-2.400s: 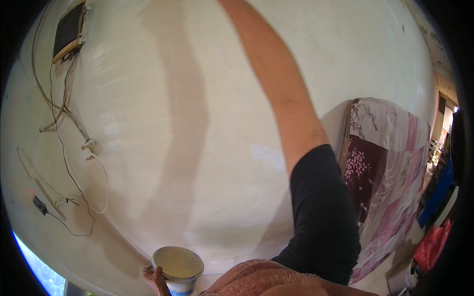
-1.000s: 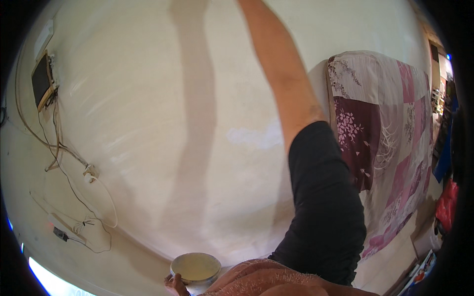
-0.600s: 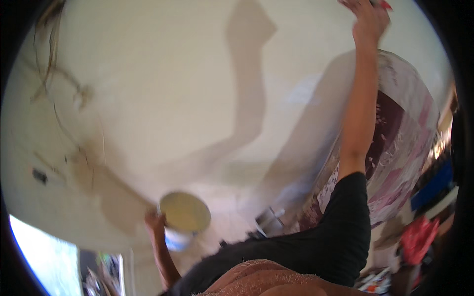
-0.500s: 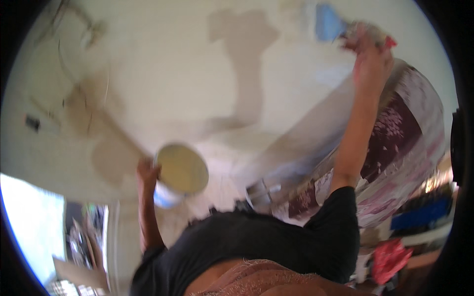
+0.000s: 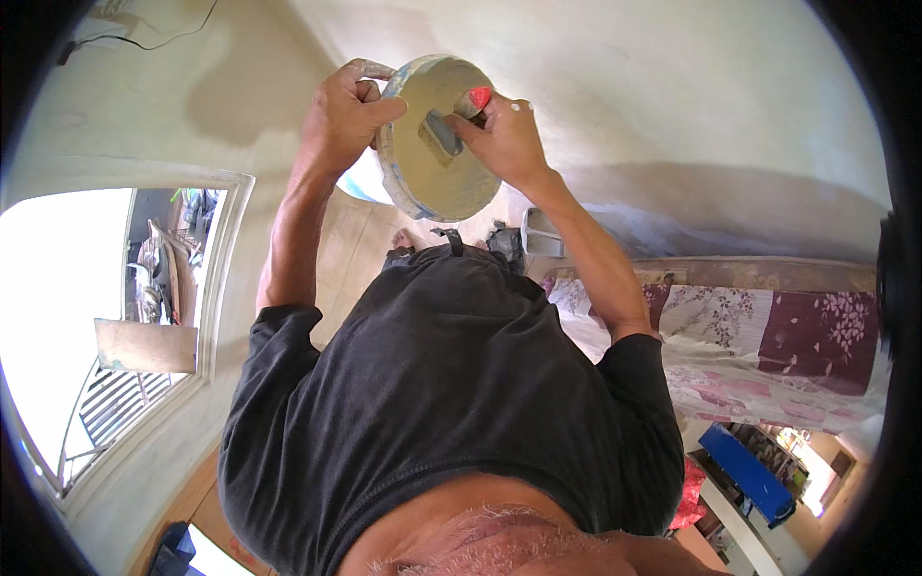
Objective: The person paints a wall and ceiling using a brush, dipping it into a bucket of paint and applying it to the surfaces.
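Overhead, two hands, one bucket, one scraper.

Two hands; one putty tub; one scraper; one window; one floral cloth.

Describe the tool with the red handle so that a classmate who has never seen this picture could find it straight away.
Start at the black T-shirt filling the middle and follow both forearms up to the round tub of pale beige paste, gripped at its rim by the left hand. The right hand dips a flat-bladed tool into the paste. Its red handle tip is the only bright colour there.
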`<state>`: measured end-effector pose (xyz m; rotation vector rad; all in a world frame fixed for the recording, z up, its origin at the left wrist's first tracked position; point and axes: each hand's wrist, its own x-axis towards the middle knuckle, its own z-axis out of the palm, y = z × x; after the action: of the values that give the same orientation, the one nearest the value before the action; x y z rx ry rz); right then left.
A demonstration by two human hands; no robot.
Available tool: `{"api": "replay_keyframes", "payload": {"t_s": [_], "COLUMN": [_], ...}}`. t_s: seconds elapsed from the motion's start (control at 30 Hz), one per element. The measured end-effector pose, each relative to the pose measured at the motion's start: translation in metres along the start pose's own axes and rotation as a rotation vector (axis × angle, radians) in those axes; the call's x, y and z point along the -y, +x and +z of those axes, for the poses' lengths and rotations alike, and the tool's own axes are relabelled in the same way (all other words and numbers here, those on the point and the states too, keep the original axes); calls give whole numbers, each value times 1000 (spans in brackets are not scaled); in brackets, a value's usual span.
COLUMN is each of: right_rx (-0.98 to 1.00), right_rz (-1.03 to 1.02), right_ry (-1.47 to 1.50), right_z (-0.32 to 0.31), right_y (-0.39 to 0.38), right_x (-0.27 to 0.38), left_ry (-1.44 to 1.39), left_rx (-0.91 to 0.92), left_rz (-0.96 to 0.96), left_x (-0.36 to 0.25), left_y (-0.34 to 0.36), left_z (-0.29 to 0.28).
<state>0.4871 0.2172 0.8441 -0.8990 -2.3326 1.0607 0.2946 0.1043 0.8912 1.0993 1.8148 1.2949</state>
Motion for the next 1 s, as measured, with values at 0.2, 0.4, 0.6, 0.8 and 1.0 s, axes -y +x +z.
{"api": "replay_keyframes", "payload": {"t_s": [0.2,0.4,0.6,0.8,1.0], "right_rx": [-30,-33,-143,-433,-63], "right_rz": [29,-6,-228,-534,-126], "right_ry": [-244,-191,-258,-308,-31], "right_z": [32,17,-4,-17,-22], "right_y": [9,6,-4,-29,-48], "right_x": [-14,-5,-3,3,7], "left_ry": [10,-43,-85,-116,-146], "left_rx": [14,9,16,-45,-45], "left_rz": [10,-26,-33,-71,-48], "left_x": [1,-5,0,7,16], "left_y": [0,-3,-3,-4,-1], "left_z": [4,4,3,-2,-4]}}
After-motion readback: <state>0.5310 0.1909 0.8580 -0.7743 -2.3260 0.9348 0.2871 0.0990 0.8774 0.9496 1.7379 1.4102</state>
